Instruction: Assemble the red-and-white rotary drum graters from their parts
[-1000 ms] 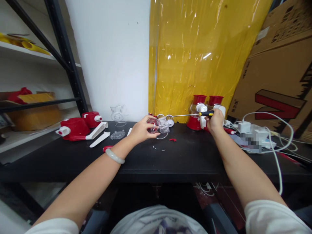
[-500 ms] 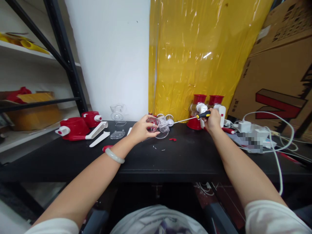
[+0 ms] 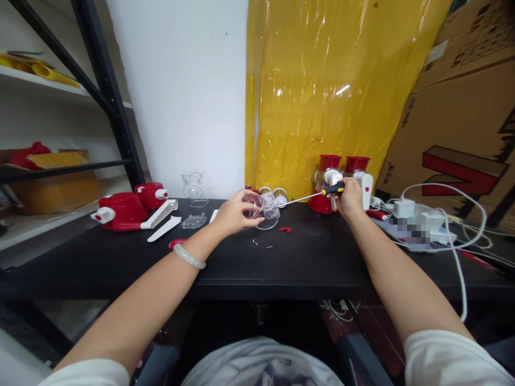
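Note:
My left hand (image 3: 234, 213) is closed around a clear plastic housing (image 3: 269, 216) with round openings, held just above the black table. Fingers of my right hand (image 3: 351, 198) wrap the black and yellow handle of a screwdriver (image 3: 333, 189). Its long metal shaft runs leftward, and the tip meets the clear housing; I cannot make out a screw there. A small red plastic piece (image 3: 285, 229) lies in front of the housing. Beside it on the table are tiny screws or pins (image 3: 269, 246).
Red bases (image 3: 124, 211), white handles (image 3: 164, 229) and clear parts (image 3: 195, 221) lie on the left. Two red and white grinder-like devices (image 3: 330, 177) stand behind my right hand. White cables and chargers (image 3: 404, 208) spread across the right. A cardboard box (image 3: 454, 107) leans behind.
The screwdriver handle has shifted very slightly left and turned a little in my right hand. My left hand and the clear housing have hardly moved.

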Demonstrator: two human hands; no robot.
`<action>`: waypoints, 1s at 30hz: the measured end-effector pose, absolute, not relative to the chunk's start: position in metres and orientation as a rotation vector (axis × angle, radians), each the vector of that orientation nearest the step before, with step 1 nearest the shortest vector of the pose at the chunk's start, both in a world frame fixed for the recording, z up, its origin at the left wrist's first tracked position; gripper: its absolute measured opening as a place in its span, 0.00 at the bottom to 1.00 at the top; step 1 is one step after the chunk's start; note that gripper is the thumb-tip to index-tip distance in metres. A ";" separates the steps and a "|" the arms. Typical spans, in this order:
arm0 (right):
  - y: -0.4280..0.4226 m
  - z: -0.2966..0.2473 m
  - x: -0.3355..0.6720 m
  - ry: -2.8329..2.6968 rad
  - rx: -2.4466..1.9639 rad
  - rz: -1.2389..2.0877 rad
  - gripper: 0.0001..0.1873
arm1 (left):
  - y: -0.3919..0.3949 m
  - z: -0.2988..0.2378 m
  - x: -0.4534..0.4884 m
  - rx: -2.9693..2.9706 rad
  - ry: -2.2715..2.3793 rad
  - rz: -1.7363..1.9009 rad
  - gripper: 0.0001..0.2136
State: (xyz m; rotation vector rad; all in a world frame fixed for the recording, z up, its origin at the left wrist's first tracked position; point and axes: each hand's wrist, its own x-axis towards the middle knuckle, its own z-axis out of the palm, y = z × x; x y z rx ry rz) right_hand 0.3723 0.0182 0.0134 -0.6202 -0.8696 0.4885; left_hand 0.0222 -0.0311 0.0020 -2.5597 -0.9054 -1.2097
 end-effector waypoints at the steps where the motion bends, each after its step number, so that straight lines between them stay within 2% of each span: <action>1: 0.018 0.014 0.372 -0.877 -0.605 0.498 0.09 | -0.031 0.002 0.022 -2.563 -0.902 -1.207 0.10; 16: 0.011 0.014 0.377 -0.950 -0.428 0.790 0.09 | -0.031 0.003 0.021 -2.542 -0.961 -1.185 0.10; 30: 0.027 0.005 0.378 -0.948 -0.649 0.502 0.17 | -0.034 0.002 0.022 -2.476 -1.011 -1.118 0.11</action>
